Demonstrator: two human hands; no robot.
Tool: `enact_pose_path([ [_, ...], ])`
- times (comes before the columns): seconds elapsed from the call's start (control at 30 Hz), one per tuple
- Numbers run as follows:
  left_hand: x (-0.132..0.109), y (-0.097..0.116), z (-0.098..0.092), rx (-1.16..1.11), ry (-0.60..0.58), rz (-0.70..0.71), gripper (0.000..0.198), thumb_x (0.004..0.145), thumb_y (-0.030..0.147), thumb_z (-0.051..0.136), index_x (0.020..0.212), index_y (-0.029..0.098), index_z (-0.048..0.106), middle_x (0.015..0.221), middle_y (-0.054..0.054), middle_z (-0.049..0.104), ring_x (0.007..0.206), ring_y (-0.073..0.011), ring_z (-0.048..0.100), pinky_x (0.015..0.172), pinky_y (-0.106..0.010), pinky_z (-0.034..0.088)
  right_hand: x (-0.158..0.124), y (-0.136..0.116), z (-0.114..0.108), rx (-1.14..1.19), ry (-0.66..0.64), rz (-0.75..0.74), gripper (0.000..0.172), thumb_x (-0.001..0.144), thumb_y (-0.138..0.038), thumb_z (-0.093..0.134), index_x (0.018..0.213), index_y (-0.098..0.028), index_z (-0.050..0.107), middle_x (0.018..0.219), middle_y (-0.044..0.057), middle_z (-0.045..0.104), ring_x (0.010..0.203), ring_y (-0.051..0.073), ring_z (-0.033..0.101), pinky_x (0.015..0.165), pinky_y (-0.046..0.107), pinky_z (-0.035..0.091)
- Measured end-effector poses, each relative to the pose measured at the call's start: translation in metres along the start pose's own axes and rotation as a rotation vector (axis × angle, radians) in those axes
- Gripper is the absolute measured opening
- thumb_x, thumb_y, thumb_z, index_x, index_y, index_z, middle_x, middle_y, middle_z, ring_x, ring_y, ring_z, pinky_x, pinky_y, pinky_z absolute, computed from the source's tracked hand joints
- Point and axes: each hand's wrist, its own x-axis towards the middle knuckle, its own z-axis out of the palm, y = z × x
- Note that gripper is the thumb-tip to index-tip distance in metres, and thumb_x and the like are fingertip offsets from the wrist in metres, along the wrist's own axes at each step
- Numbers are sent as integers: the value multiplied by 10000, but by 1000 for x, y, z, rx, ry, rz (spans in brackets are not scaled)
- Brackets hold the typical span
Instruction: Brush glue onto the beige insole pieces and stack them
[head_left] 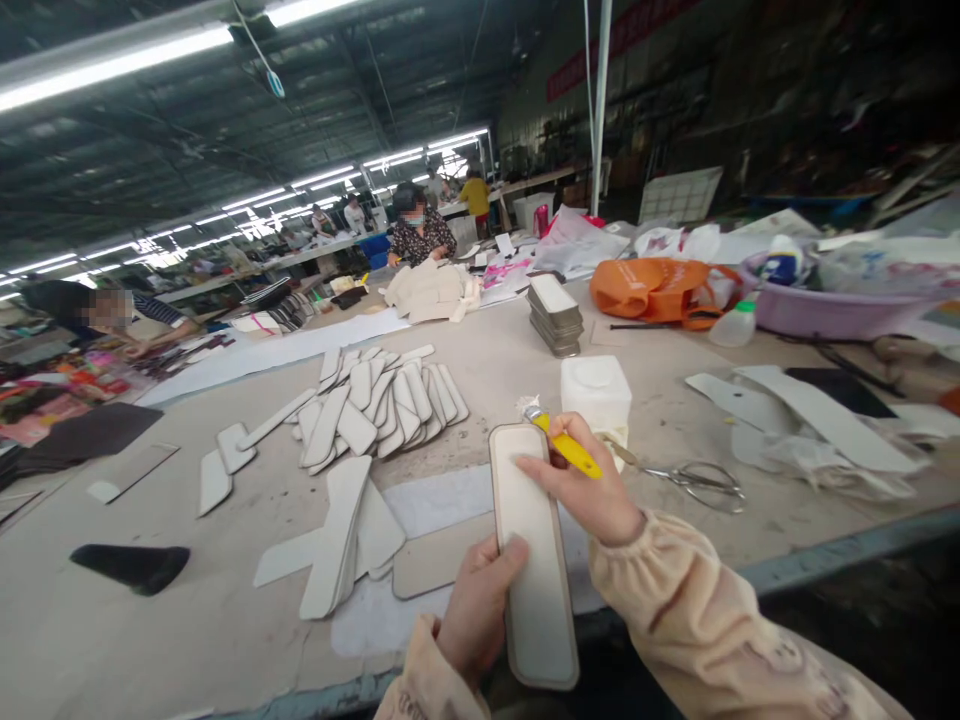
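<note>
Head view: the left hand (476,610) grips a long white strip (534,570), thumb on top, fingers clamped under its left edge. The right hand (596,492) is closed around a yellow brush (567,448), bristles at the strip's far end. A white tub (596,392) stands just beyond these fingers, scissors (697,482) to their right.

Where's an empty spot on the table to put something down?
Bare tabletop lies between the fanned white pieces and the grey stack, and on the near side of the black piece. Crowded around the scissors and white tub.
</note>
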Motion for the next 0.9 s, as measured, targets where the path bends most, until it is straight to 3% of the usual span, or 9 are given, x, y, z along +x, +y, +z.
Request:
enact_pose_path([
  [0.13, -7, -2, -9, 51, -27, -85, 408, 795, 451, 660, 951, 75, 692, 697, -94, 696, 552, -141, 595, 555, -246, 450, 5, 1, -1, 4, 46, -11, 363, 734, -322, 717, 876, -254, 390, 656, -95, 421, 553, 83, 409, 529, 207, 346],
  [0.2, -5, 6, -16, 116, -49, -135, 435, 757, 481, 682, 933, 83, 687, 715, -98, 698, 564, -149, 598, 568, -257, 461, 6, 4, -3, -119, 43, -55, 327, 745, -333, 701, 860, -246, 407, 662, -86, 443, 562, 88, 433, 556, 216, 363],
  [0.3, 5, 24, -33, 474, -60, -161, 474, 772, 532, 618, 955, 99, 675, 788, -109, 706, 622, -185, 624, 595, -295, 487, 7, 13, -6, -409, 20, -143, 267, 765, -340, 675, 857, -232, 449, 705, -57, 499, 593, 108, 474, 605, 242, 378],
  [0.43, 14, 38, -63, 1123, 110, 8, 416, 789, 447, 590, 1040, 122, 663, 834, -93, 706, 807, -264, 657, 750, -367, 502, 7, 37, -1, -648, -76, -109, 220, 787, -317, 642, 893, -229, 470, 760, -21, 566, 648, 152, 540, 631, 263, 383],
  [0.57, 9, 23, -78, 1603, 335, 441, 529, 889, 346, 473, 1366, 122, 434, 1251, -176, 616, 1168, -302, 567, 979, -449, 437, 9, 58, 11, -798, -175, 10, 187, 798, -281, 630, 919, -232, 496, 767, -1, 611, 683, 184, 593, 616, 263, 378],
  [0.6, 7, 16, -78, 1710, 322, 552, 544, 911, 347, 436, 1399, 112, 390, 1370, -194, 528, 1280, -310, 481, 1028, -467, 406, 10, 62, 13, -814, -189, 20, 174, 803, -270, 625, 921, -233, 503, 760, -1, 615, 674, 185, 595, 610, 262, 373],
  [0.67, 4, 2, -73, 1859, 194, 644, 613, 922, 404, 417, 1444, 98, 320, 1515, -195, 343, 1423, -328, 269, 1104, -507, 325, 11, 68, 16, -826, -198, 26, 160, 809, -255, 618, 930, -236, 515, 740, -2, 616, 656, 185, 594, 600, 262, 363],
  [0.77, 4, -18, -65, 1975, 16, 563, 753, 898, 544, 404, 1481, 94, 249, 1567, -180, 209, 1458, -342, 139, 1141, -553, 242, 12, 77, 19, -833, -214, 58, 173, 811, -252, 618, 954, -237, 522, 695, -6, 604, 648, 189, 593, 592, 261, 352],
  [0.9, 8, -33, -61, 1983, -2, 438, 789, 888, 591, 382, 1495, 115, 219, 1585, -150, 130, 1466, -326, 93, 1158, -563, 189, 13, 84, 19, -819, -222, 97, 187, 815, -266, 610, 973, -240, 515, 680, -9, 597, 662, 193, 598, 596, 261, 354],
])
